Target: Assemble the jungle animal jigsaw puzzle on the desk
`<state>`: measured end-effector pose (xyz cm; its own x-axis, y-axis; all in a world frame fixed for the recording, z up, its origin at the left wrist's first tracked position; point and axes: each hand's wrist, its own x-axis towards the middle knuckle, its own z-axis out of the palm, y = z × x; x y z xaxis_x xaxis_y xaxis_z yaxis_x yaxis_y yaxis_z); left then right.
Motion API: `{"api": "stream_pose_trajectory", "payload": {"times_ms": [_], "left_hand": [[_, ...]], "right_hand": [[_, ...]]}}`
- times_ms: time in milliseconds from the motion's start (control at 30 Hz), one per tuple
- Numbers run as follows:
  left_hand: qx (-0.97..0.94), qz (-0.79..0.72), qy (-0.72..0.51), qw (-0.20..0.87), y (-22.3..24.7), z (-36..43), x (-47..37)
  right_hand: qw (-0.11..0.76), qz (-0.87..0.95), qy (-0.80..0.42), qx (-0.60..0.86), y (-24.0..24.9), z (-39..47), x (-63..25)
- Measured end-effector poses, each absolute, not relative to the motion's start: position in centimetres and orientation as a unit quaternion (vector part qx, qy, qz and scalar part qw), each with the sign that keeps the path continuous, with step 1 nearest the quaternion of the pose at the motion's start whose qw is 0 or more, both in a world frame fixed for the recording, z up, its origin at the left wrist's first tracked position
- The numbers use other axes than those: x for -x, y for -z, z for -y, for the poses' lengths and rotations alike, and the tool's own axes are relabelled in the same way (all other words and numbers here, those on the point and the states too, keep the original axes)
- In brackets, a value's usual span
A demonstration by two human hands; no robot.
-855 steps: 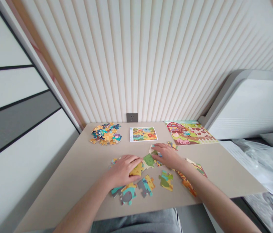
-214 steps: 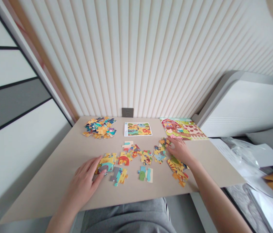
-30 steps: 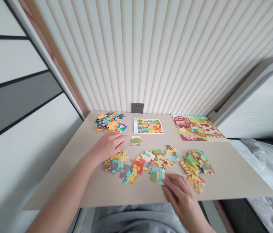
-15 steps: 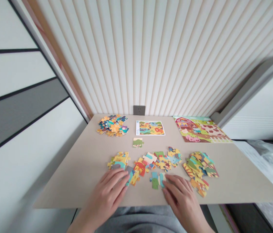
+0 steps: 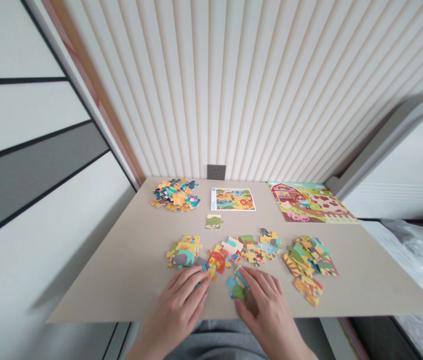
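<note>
My left hand (image 5: 181, 302) rests low over the table, fingers together and bent onto a jigsaw piece that they mostly cover. Just beyond its fingertips lie a grey-and-blue jigsaw piece (image 5: 200, 262) and a red-and-yellow lion piece (image 5: 216, 262). My right hand (image 5: 267, 302) has its thumb and fingers around a blue-and-green jigsaw piece (image 5: 237, 290), and a pale blue-and-cream piece (image 5: 240, 275) shows under its fingertips. Whether those two pieces are joined, I cannot tell. Beyond the left hand is a small cluster with a hippo piece (image 5: 183, 258).
More loose pieces (image 5: 254, 252) spread across the middle, with a heap (image 5: 311, 262) at right and another pile (image 5: 175, 195) at back left. A single green piece (image 5: 214, 221) lies before a picture card (image 5: 234, 199). A farm picture (image 5: 309, 202) lies at back right.
My right hand has moved left and closed around the blue-and-green piece, which has turned. My left hand has shifted right and now covers more of the pieces; the hippo piece shows more fully.
</note>
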<state>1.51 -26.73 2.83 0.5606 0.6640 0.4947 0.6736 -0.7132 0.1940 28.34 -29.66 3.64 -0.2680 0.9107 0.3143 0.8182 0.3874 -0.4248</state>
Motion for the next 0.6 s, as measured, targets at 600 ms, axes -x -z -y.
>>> {"api": "stream_pose_trajectory", "payload": {"times_ms": [600], "left_hand": [[0.907, 0.328, 0.262, -0.015, -8.5, 22.5, -0.3]], "right_hand": [[0.264, 0.864, -0.161, 0.398, -5.8, 10.5, -31.4]]}}
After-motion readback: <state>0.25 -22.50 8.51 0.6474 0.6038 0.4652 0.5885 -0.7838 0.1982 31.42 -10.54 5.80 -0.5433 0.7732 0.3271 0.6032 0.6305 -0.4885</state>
